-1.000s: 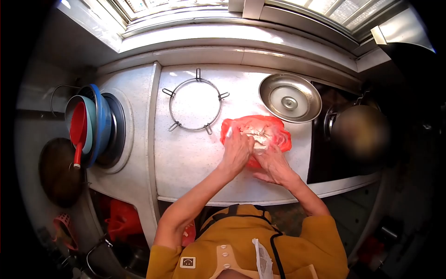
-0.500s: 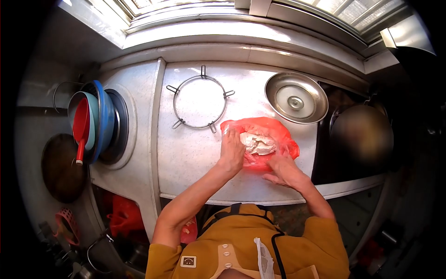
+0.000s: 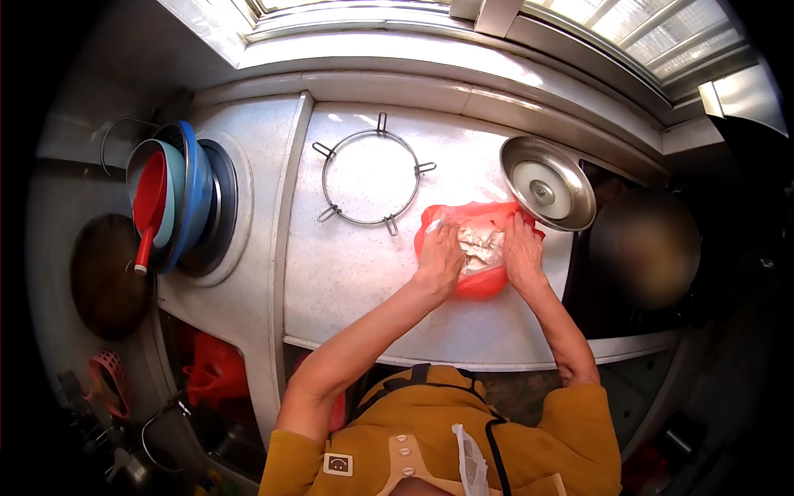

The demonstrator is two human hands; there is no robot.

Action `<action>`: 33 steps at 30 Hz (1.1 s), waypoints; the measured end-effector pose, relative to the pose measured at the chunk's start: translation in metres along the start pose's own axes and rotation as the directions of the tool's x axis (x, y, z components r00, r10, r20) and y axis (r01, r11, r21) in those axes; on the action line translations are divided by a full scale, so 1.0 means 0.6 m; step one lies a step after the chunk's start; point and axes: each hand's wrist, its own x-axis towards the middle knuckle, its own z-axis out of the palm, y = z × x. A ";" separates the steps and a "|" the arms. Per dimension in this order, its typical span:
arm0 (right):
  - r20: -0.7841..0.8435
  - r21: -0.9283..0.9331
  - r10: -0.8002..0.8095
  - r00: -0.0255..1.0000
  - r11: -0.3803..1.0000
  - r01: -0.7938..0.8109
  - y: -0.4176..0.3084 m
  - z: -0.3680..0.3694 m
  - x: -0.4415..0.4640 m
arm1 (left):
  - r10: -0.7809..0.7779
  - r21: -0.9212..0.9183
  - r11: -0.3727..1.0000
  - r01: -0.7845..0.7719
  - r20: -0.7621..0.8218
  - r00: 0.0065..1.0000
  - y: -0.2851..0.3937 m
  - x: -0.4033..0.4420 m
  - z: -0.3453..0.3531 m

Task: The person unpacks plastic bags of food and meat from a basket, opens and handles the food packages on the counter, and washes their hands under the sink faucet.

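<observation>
A thin red plastic bag (image 3: pixel 481 285) lies on the counter with its mouth spread wide. Inside it are white, crumbly-looking pieces (image 3: pixel 480 245), whose kind I cannot make out. On the left side of the bag rests my left hand (image 3: pixel 441 255), fingers stretched forward along its edge. Opposite, my right hand (image 3: pixel 523 252) lies over the bag's right edge, its fingers also extended. The white pieces show between the two hands. Just beyond my right fingertips, a round steel pan or lid (image 3: pixel 571 183) with a central knob-like disc sits close to the bag.
A wire ring stand (image 3: pixel 329 192) is on the white counter (image 3: pixel 364 289). To the left, stacked basins (image 3: pixel 192 223) hold a red ladle (image 3: pixel 150 194). A dark stove (image 3: pixel 579 306) with a blurred round pan (image 3: pixel 649 248) is at right, below the window.
Both hands have shifted forward on the bag, and my right hand has moved from its near right corner to its right side. The bag's mouth looks wider. The camera view has turned slightly.
</observation>
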 end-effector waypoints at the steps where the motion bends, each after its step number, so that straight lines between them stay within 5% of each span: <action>1: 0.003 -0.002 -0.005 1.000 1.000 0.005 0.007 0.010 -0.003 | -0.037 -0.018 0.999 0.036 -0.054 0.998 0.006 0.007 0.008; 14: 0.034 -0.080 -0.066 0.997 0.994 0.069 0.040 -0.044 -0.048 | -0.022 -0.004 1.000 0.022 -0.019 1.000 0.021 0.011 -0.015; 17: 0.146 -0.152 -0.063 0.987 0.985 0.085 0.044 -0.058 -0.051 | -0.017 0.046 0.999 0.020 -0.063 0.998 0.029 0.004 -0.026; 19: 0.381 -0.017 -0.005 0.925 1.000 0.013 0.037 -0.089 -0.043 | -0.012 0.043 0.999 0.015 -0.061 0.998 0.030 0.003 -0.029; 20: 0.381 -0.017 -0.005 0.925 1.000 0.013 0.038 -0.085 -0.047 | -0.009 0.041 0.999 0.011 -0.057 0.998 0.031 0.002 -0.029; 22: 0.069 -0.071 -0.165 0.984 0.983 0.169 0.041 -0.073 -0.058 | -0.023 0.026 0.999 0.025 -0.099 0.995 0.033 0.001 -0.023; 28: 0.335 -0.024 -0.200 0.921 0.975 0.221 0.047 -0.098 -0.061 | 0.028 -0.162 0.987 -0.027 0.006 1.000 0.021 -0.010 -0.044; 33: 0.246 -0.064 -0.211 0.946 0.970 0.233 0.049 -0.068 -0.068 | -0.031 -0.140 0.990 0.019 -0.083 0.996 0.018 -0.028 -0.021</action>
